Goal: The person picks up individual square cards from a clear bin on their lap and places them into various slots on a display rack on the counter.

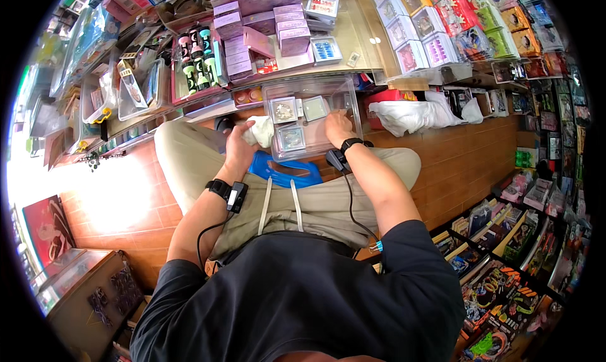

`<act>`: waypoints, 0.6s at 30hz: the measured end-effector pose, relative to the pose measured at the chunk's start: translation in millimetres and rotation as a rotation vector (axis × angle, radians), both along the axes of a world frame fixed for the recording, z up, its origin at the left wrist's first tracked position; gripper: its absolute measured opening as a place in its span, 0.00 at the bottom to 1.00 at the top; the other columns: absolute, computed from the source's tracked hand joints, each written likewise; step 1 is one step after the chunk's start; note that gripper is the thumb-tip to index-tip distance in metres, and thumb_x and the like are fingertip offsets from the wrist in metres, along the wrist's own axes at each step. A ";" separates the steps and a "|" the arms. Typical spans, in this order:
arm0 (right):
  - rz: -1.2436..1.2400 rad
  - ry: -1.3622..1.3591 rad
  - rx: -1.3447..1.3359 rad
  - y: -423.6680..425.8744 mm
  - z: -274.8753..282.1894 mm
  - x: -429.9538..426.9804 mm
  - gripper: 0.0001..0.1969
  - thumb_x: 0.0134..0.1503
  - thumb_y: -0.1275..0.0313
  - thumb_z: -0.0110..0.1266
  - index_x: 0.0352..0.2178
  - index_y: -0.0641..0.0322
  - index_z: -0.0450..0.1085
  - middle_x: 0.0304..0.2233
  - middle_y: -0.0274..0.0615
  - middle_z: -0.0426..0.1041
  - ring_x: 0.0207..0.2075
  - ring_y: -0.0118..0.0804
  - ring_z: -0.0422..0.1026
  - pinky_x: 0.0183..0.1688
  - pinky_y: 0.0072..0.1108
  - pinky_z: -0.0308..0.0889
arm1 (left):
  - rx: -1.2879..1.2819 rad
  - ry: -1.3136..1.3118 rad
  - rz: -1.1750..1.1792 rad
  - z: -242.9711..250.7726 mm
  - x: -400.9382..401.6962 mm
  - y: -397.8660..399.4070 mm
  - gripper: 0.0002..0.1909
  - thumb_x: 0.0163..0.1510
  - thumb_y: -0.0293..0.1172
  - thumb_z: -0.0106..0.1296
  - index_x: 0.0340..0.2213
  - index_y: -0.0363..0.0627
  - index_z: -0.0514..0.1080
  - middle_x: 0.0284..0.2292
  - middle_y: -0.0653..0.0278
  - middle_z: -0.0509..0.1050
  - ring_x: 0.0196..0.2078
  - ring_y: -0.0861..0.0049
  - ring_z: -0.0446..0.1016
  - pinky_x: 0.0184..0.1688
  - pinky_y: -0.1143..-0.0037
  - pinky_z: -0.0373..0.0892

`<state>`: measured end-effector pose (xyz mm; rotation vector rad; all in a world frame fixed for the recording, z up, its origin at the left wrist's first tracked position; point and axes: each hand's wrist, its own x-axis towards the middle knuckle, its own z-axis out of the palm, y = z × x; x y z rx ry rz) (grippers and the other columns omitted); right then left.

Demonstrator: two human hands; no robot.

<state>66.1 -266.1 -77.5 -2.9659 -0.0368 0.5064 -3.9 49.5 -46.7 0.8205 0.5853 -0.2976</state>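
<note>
My left hand point(239, 146) grips a crumpled white cloth point(260, 131) beside the left wall of a clear plastic bin point(310, 154). My right hand point(338, 126) reaches down inside the bin near its right wall. Its fingers point away from me, so whether they hold anything is hidden. Within the bin lie several small square clear-lidded boxes: one with pale ornaments point(284, 110), one with a plain greenish-white top point(314, 108), and a bluish one point(290, 138) at the near left. Below the bin's near edge, a blue plastic thing point(284, 170) shows between my legs.
Ahead, a display counter holds purple boxes point(239, 64), a tray of small bottles point(196, 59) and boxed press-on nails point(326, 48). White plastic bags point(412, 116) lie right of the bin. Merchandise racks point(502, 229) line the right side. Cables run from both wrist-worn devices.
</note>
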 end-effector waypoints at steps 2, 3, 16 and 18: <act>-0.149 -0.008 -0.017 8.8 0.6 8.2 0.15 0.59 0.72 0.46 0.44 0.74 0.66 0.39 0.58 0.77 0.42 0.52 0.78 0.43 0.36 0.74 | -0.040 0.041 0.036 2.7 -4.4 3.3 0.26 0.48 0.09 0.54 0.49 0.39 0.67 0.49 0.57 0.70 0.50 0.65 0.72 0.51 0.63 0.74; -0.142 -0.006 -0.012 10.1 -0.6 12.6 0.15 0.59 0.72 0.46 0.44 0.74 0.66 0.39 0.58 0.77 0.42 0.52 0.78 0.43 0.36 0.74 | 0.038 -0.001 0.010 -1.0 -8.4 4.9 0.26 0.48 0.10 0.56 0.49 0.39 0.67 0.49 0.57 0.70 0.50 0.66 0.72 0.51 0.63 0.74; 0.092 -0.034 0.055 3.3 7.5 26.4 0.10 0.56 0.77 0.46 0.34 0.69 0.74 0.34 0.58 0.78 0.39 0.57 0.78 0.40 0.40 0.74 | -0.135 0.085 0.070 22.9 -6.8 -2.1 0.17 0.57 0.39 0.45 0.43 0.42 0.72 0.48 0.58 0.72 0.52 0.61 0.70 0.52 0.58 0.65; 0.006 -0.169 0.231 -0.3 17.4 26.1 0.12 0.52 0.75 0.55 0.38 0.68 0.67 0.29 0.60 0.76 0.34 0.61 0.76 0.36 0.42 0.72 | -0.127 0.062 0.091 19.6 -3.2 -1.8 0.18 0.58 0.38 0.44 0.44 0.41 0.72 0.48 0.57 0.72 0.52 0.62 0.70 0.52 0.58 0.66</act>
